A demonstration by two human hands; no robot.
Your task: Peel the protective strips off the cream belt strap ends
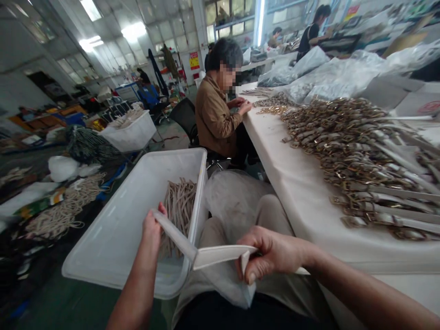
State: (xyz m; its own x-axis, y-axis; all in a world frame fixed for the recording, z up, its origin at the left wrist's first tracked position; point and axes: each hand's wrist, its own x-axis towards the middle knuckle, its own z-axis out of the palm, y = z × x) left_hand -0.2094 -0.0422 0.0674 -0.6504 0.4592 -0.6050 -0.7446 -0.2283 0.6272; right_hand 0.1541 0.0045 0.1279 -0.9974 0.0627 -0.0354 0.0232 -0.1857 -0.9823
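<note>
Both my hands hold one pale beige strap (213,254) that is bent in the middle. My left hand (151,229) pinches one end of it above the white plastic bin (113,238). My right hand (271,254) is closed around the other end, over my lap. Inside the bin lies a bundle of similar beige straps (178,206). A clear plastic bag (233,201) rests on my knees.
A white table (309,201) at my right carries a large heap of straps with gold buckles (357,151). A person in a brown jacket (216,114) sits at the same table further along. Cord piles and bags cover the floor (58,215) at left. Other workers stand far behind.
</note>
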